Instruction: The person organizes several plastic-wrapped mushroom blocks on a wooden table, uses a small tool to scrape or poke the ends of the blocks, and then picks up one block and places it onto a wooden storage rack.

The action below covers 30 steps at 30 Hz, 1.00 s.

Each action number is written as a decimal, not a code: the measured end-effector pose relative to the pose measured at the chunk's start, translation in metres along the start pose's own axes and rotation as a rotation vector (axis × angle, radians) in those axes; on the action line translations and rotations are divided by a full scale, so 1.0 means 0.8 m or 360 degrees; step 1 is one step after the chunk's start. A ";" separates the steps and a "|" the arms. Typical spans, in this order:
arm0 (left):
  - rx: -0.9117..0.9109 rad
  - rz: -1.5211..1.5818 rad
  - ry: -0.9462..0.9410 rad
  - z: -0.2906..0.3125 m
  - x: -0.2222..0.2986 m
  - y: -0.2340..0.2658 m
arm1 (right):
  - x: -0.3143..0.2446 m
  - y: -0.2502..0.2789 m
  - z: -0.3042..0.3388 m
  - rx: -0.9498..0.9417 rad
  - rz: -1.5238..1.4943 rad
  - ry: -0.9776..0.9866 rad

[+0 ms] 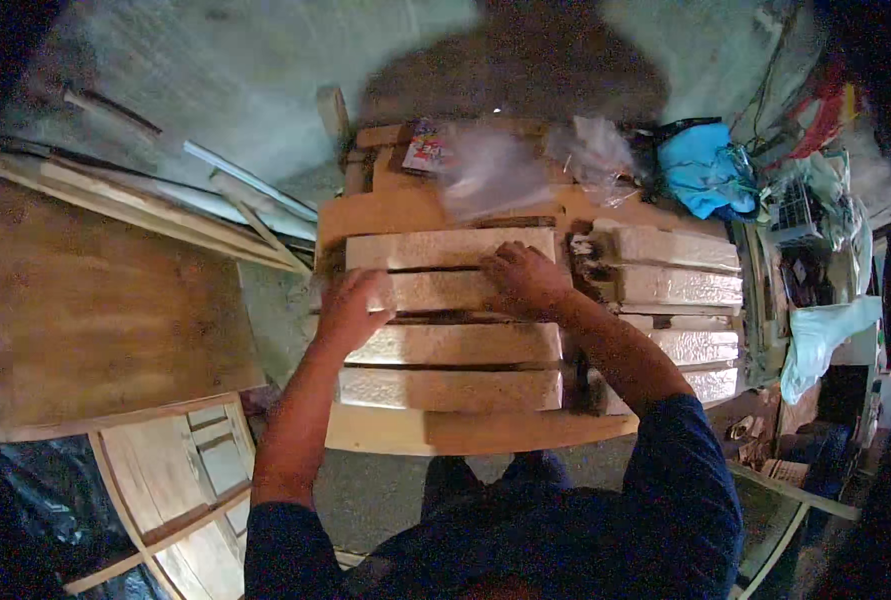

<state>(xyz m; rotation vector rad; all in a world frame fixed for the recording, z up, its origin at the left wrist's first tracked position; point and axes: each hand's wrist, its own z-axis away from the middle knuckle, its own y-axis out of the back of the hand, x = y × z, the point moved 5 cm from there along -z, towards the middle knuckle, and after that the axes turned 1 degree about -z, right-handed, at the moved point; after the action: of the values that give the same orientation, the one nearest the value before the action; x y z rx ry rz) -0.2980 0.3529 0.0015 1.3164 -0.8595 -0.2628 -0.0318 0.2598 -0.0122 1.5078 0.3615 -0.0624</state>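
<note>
L hand (355,305) is at L end of the 2nd pale block (435,291), counting from the back, in a row of 4 on the wood table (485,430). Fingers bent, close tog.; can't tell if they're pinching it. R hand (525,280) is over R part of same block, fingers bent & slightly apart, tips toward the rear block (420,249); can't tell its grip either. Row is approx. mid-table, blocks side by side, long sides running L–R, w/ dark narrow gaps btwn. 3rd block (452,343) & front block (452,390) shine, esp. at L end. Similar blocks (677,288) lie just to R, tops glinting.

Print: small multicolour packet (426,147) at back of table, pale & red marks, too blurry to read. Beside it, clear plastic sheeting (493,165); further R, crumpled clear plastic (597,155), then a bright blue bag (703,170).
</note>
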 end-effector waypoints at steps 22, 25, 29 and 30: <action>0.0483 0.0272 0.1597 0.459 -0.065 -0.082 | 0.240 -0.053 -0.048 -0.0286 0.0494 -0.0137; 0.0446 0.0137 0.1417 0.468 -0.082 -0.097 | 0.230 -0.008 0.012 0.0087 0.0004 -0.0539; 0.0610 0.0246 0.1412 0.455 -0.080 -0.097 | 0.162 0.069 0.083 0.0376 -0.0380 -0.0672; 0.0702 0.0398 0.1345 0.456 -0.089 -0.102 | 0.147 0.087 0.114 0.0482 -0.0346 -0.0581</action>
<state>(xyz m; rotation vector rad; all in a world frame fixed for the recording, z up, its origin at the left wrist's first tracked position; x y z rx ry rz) -0.5694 0.1068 -0.1000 1.5151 -0.3440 0.6815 0.1154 0.1966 0.0244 1.7094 0.2250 -0.5787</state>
